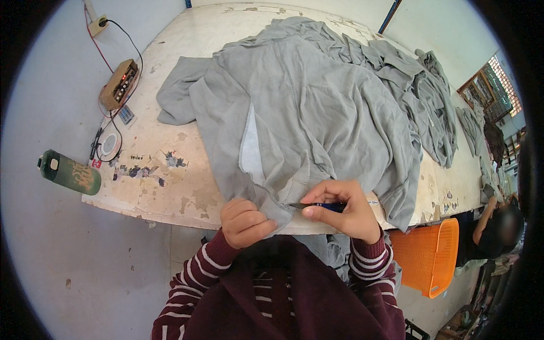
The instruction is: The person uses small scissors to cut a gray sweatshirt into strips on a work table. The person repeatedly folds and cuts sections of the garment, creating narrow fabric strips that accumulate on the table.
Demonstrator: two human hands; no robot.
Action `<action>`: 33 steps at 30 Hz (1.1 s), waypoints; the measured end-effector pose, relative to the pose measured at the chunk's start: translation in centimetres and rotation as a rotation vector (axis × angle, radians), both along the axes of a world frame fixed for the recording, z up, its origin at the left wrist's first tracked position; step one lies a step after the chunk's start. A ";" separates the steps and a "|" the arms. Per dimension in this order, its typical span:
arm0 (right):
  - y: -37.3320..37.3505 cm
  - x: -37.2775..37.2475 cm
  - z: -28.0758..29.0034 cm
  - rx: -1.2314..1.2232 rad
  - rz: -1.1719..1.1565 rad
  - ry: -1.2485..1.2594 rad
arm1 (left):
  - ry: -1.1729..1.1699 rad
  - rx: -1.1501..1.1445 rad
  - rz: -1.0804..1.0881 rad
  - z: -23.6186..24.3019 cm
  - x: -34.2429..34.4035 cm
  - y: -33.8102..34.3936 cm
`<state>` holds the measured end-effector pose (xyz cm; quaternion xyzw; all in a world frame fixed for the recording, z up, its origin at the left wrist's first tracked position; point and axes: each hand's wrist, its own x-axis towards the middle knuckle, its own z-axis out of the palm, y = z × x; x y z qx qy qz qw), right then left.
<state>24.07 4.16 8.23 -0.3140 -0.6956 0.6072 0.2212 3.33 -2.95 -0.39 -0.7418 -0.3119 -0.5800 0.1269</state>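
A large grey garment (294,85) lies spread over the table, with a pale inner side showing through a long gap. My left hand (245,222) is closed around a bunched edge of this garment at the table's front. In my right hand (343,211) is a small tool with a dark blue handle (330,207), pinched between thumb and fingers. Its thin dark tip points left and meets the gathered cloth beside my left hand. Whether it is thread snips or a seam ripper I cannot make out.
The worn white table (187,190) carries more grey garments (433,102) at right. On its left are a green bottle (70,172), a wooden box with lights (119,84), a remote (126,115) and cables. An orange basket (428,258) stands below right; another person (490,235) is beyond it.
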 end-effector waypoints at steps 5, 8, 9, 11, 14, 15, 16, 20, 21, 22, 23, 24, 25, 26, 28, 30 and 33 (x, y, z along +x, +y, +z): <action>-0.1 0.0 -0.1 0.053 0.020 -0.054 | 0.005 -0.004 -0.005 0.1 0.1 0.0; -0.1 -0.4 -0.1 0.019 0.010 -0.034 | 0.032 -0.005 -0.006 0.2 0.2 0.0; -0.1 -0.5 0.0 0.002 -0.005 -0.056 | 0.041 -0.008 -0.004 0.2 0.2 -0.1; -0.1 -0.4 0.4 -0.095 -0.024 0.087 | 0.052 -0.017 -0.001 0.2 0.2 -0.1; -0.1 0.4 1.1 -0.158 -0.082 0.206 | 0.054 -0.027 0.004 0.2 0.3 -0.1; -0.1 0.6 1.2 -0.149 -0.105 0.254 | 0.051 -0.023 0.008 0.3 0.3 -0.1; -0.1 0.7 1.1 -0.106 -0.088 0.174 | 0.048 -0.020 0.012 0.3 0.3 -0.1; -0.9 0.3 -0.3 -0.017 -0.057 0.043 | 0.057 -0.005 0.023 0.3 0.2 -0.1; -1.2 0.2 -0.6 -0.031 -0.071 0.040 | 0.058 -0.002 0.021 0.3 0.3 -0.1; -1.4 0.0 -1.0 -0.035 -0.090 0.032 | 0.057 -0.003 0.022 0.3 0.3 -0.1; -1.5 -0.1 -1.2 -0.041 -0.089 0.045 | 0.063 -0.004 0.022 0.2 0.4 -0.1; -1.5 -0.2 -1.3 -0.036 -0.094 0.055 | 0.068 -0.008 0.024 0.2 0.4 -0.2; -1.5 -0.2 -1.3 -0.023 -0.091 0.058 | 0.072 -0.010 0.026 0.2 0.4 -0.2; -1.5 -0.2 -1.3 -0.040 -0.108 0.090 | 0.061 -0.015 0.026 0.2 0.4 -0.2; -1.5 -0.2 -1.2 -0.051 -0.120 0.153 | 0.036 -0.022 0.028 0.1 0.4 -0.2; -1.6 -0.3 -1.4 0.021 -0.213 0.206 | 0.023 -0.024 0.035 0.0 0.4 -0.3; -1.6 -0.8 -2.2 0.384 -0.144 0.125 | 0.008 -0.021 0.037 -0.3 0.6 -0.2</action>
